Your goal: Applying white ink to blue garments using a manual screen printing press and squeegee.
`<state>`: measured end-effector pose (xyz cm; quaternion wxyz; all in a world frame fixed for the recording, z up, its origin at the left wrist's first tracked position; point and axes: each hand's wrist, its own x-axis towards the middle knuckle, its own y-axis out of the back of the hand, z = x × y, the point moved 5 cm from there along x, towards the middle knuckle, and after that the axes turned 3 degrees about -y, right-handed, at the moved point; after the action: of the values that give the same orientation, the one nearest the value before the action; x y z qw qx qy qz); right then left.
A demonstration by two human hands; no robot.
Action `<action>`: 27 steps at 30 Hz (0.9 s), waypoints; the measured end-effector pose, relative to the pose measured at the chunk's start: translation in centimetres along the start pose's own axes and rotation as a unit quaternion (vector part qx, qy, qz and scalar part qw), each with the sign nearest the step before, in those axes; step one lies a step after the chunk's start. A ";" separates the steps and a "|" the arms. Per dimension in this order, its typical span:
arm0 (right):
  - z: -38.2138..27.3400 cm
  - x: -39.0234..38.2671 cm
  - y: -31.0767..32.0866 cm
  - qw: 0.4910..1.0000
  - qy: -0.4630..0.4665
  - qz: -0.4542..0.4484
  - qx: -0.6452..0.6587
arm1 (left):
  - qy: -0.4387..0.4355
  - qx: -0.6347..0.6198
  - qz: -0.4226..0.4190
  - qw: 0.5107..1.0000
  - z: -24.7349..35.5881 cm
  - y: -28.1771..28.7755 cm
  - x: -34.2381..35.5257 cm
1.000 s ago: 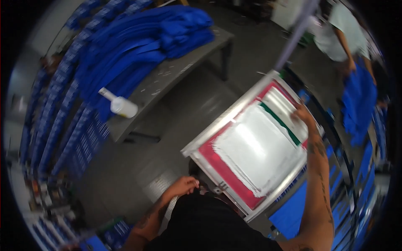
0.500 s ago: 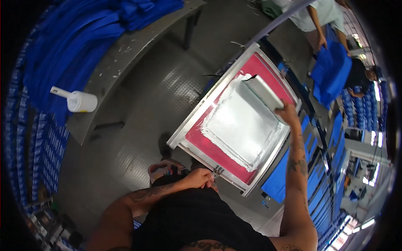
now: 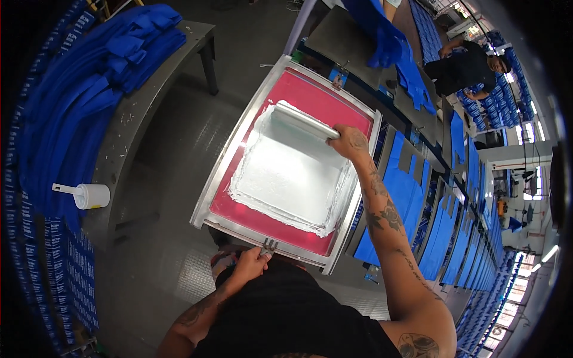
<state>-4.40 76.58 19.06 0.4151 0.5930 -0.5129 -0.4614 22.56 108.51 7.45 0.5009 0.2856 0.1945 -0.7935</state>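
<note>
The top (image 3: 286,316) is black and sleeveless, with dark ink on the right grip (image 3: 349,141), leafy tattoos (image 3: 389,216) on the forearm behind it, a rounded shoulder design (image 3: 418,345), and tattoos behind the left grip (image 3: 253,263).

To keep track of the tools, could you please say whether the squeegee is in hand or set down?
In hand: the right hand grips one end of the squeegee, over white ink.

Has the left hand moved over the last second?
Yes. Against the screen frame, the left hand moved right: earlier apart from the near-edge metal bracket, now at it.
</note>
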 end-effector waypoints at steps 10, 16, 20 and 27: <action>2.2 2.7 0.6 0.998 0.054 -0.023 0.022 | -0.079 0.209 0.190 0.956 3.6 -0.2 -1.5; 2.1 3.3 -0.1 0.994 0.062 -0.061 0.059 | -0.067 0.129 0.105 0.984 0.6 0.8 -0.3; 1.6 1.4 -2.6 0.996 0.085 -0.015 0.035 | 0.087 -0.039 -0.051 0.994 -0.5 1.8 0.4; -3.5 -13.1 -8.6 0.986 0.094 0.076 -0.115 | -0.340 0.412 0.288 0.795 15.4 9.2 1.7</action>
<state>0.27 90.76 13.17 0.5608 0.5411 -0.4590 -0.4265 26.29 94.30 17.82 0.5751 0.2201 -0.4250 -0.6635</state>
